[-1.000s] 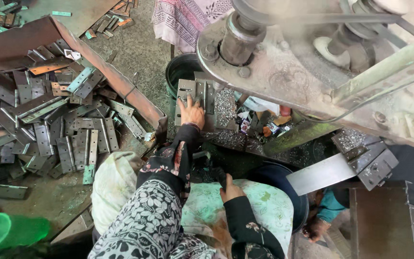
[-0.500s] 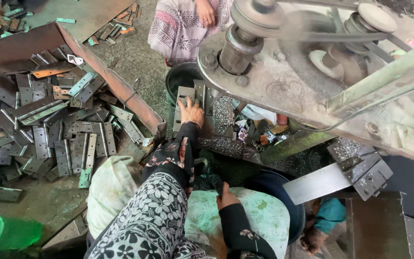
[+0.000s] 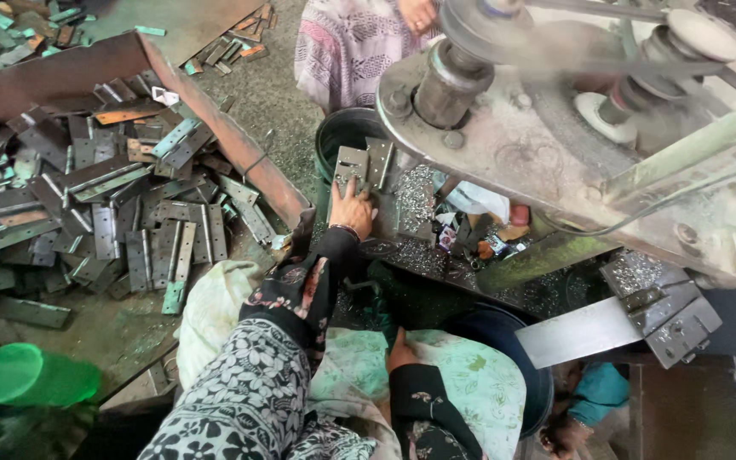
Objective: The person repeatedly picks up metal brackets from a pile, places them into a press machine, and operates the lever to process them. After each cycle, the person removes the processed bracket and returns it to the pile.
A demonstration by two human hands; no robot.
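My left hand (image 3: 353, 211), in a dark flowered sleeve, reaches forward and presses on a grey metal hinge (image 3: 351, 164) lying flat on the machine's work table (image 3: 419, 255). A second hinge leaf (image 3: 380, 162) lies right beside it. Metal shavings (image 3: 415, 196) cover the table to the right of the hand. My right hand (image 3: 400, 347) rests low on the pale green cloth (image 3: 470, 383) over my lap. Its fingers are hidden.
A rusty tray (image 3: 215, 119) at the left holds several grey hinges (image 3: 129, 230). A black bucket (image 3: 342, 132) stands behind the table. The machine's pulleys and belt (image 3: 555, 51) spin overhead. Another person in patterned cloth (image 3: 342, 43) stands at the top. A green plastic object (image 3: 31, 375) lies bottom left.
My left hand stays on the hinge. My right hand has slid a little left on the green cloth. The person at the top has come further into view.
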